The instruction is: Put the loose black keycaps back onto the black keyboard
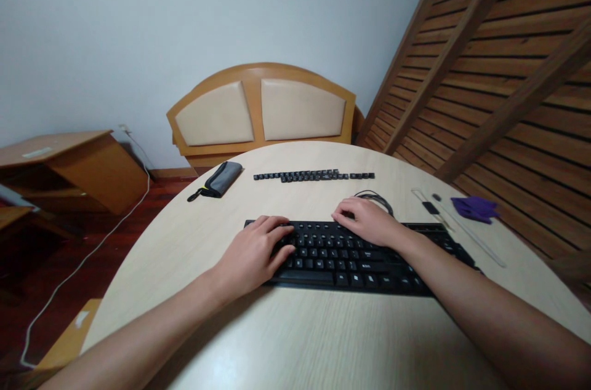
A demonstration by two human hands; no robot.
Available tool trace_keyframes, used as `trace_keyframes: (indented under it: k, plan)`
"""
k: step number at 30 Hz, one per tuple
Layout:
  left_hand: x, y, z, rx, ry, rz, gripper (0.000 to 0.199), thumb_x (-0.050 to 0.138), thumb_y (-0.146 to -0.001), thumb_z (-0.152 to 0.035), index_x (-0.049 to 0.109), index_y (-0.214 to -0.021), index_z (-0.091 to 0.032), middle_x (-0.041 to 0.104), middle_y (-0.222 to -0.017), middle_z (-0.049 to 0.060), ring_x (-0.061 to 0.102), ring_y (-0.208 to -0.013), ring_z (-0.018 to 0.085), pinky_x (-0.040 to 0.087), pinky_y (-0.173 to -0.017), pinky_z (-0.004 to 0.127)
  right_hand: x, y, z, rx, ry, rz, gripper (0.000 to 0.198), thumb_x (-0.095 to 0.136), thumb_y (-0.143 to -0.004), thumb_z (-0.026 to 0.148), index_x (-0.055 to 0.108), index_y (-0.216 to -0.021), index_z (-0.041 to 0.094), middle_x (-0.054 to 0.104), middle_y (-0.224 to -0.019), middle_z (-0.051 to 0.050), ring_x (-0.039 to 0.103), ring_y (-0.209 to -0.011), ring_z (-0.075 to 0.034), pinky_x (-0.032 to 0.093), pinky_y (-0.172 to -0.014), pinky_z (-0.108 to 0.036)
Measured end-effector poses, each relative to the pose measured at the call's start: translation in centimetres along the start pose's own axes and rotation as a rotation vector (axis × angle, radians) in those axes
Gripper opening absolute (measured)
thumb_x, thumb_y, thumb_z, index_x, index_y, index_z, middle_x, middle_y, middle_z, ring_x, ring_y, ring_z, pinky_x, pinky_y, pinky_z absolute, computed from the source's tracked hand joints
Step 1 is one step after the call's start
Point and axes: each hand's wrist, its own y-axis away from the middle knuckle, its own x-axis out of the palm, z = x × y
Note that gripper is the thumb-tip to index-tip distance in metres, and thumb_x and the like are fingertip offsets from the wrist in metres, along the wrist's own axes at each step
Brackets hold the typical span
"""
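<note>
A black keyboard [323, 254] lies on the round table, with keys in place over its middle. My left hand [258, 251] rests over its left end, thumb and fingers apart and bent onto the keys. Above the keyboard's back edge is my right hand [367, 221], its fingers curled in and pressed together near the thumb. Whatever those fingertips may hold is hidden. Behind the keyboard, loose black keycaps [314, 175] stand in rows. A coiled black cable [376, 198] lies just behind my right hand.
A grey zip pouch [224, 179] lies at the back left of the table [194, 291]. To the right are a purple cloth [475, 208], a wire tool with a black handle [430, 207] and a thin pale stick [475, 239]. A headboard [258, 104] stands behind.
</note>
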Motion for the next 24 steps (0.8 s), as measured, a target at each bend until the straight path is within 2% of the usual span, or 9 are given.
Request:
trace_keyframes:
  k: [2, 4, 8, 10, 12, 19, 24]
  plan:
    - [0.9, 1.2, -0.3, -0.022, -0.027, -0.03, 0.053, 0.049, -0.1, -0.046, 0.048, -0.144, -0.016, 0.046, -0.152, 0.013, 0.045, -0.136, 0.03, 0.04, -0.112, 0.049, -0.1, 0.0, 0.2, -0.023, 0.059, -0.005, 0.03, 0.048, -0.099, 0.031, 0.068, -0.081, 0.018, 0.071, -0.083, -0.007, 0.063, -0.083, -0.022, 0.044, -0.078, -0.034]
    - [1.7, 2.0, -0.4, -0.056, -0.05, -0.042, 0.058, 0.044, -0.101, -0.049, 0.041, -0.149, -0.016, 0.039, -0.157, 0.013, 0.037, -0.143, 0.031, 0.033, -0.116, 0.052, -0.3, 0.0, 0.5, -0.056, 0.135, 0.008, 0.032, 0.046, -0.1, 0.031, 0.068, -0.081, 0.019, 0.071, -0.084, -0.008, 0.063, -0.084, -0.023, 0.044, -0.079, -0.035]
    - [2.5, 2.2, -0.4, -0.075, -0.072, -0.039, 0.058, 0.039, -0.102, -0.05, 0.04, -0.149, -0.015, 0.039, -0.157, 0.013, 0.034, -0.145, 0.029, 0.03, -0.119, 0.052, -1.4, -1.1, 1.2, -0.12, 0.29, 0.117, 0.029, 0.046, -0.1, 0.029, 0.069, -0.084, 0.02, 0.072, -0.085, -0.008, 0.064, -0.083, -0.024, 0.043, -0.075, -0.035]
    - [2.7, 2.1, -0.4, -0.076, -0.079, -0.054, 0.059, 0.04, -0.102, -0.049, 0.04, -0.149, -0.014, 0.039, -0.157, 0.013, 0.034, -0.146, 0.029, 0.029, -0.119, 0.051, -1.8, -2.5, 1.7, -0.127, 0.339, 0.179, 0.026, 0.051, -0.097, 0.029, 0.07, -0.083, 0.02, 0.073, -0.086, -0.008, 0.065, -0.082, -0.024, 0.043, -0.071, -0.034]
    - [2.8, 2.1, -0.3, -0.068, -0.079, -0.075, 0.06, 0.039, -0.102, -0.05, 0.039, -0.15, -0.015, 0.039, -0.157, 0.013, 0.032, -0.147, 0.029, 0.029, -0.119, 0.051, -1.9, -4.6, 2.3, -0.108, 0.381, 0.176, 0.024, 0.053, -0.096, 0.03, 0.071, -0.084, 0.02, 0.074, -0.09, -0.009, 0.065, -0.084, -0.025, 0.043, -0.071, -0.035]
    - [2.9, 2.3, -0.2, -0.043, -0.092, -0.071, 0.064, 0.037, -0.102, -0.054, 0.037, -0.152, -0.014, 0.034, -0.159, 0.014, 0.03, -0.148, 0.03, 0.029, -0.119, 0.05, 0.7, -12.6, 4.6, -0.109, 0.506, 0.041, 0.022, 0.056, -0.094, 0.022, 0.07, -0.11, 0.014, 0.069, -0.115, -0.014, 0.055, -0.111, -0.03, 0.042, -0.09, -0.039]
    - [2.9, 2.3, -0.2, -0.039, -0.079, -0.087, 0.062, 0.039, -0.101, -0.052, 0.04, -0.151, -0.014, 0.036, -0.158, 0.014, 0.032, -0.147, 0.03, 0.029, -0.119, 0.051, 3.0, -15.5, 5.1, -0.076, 0.524, 0.009, 0.026, 0.058, -0.093, 0.021, 0.068, -0.115, 0.009, 0.064, -0.124, -0.019, 0.048, -0.119, -0.034, 0.04, -0.093, -0.042]
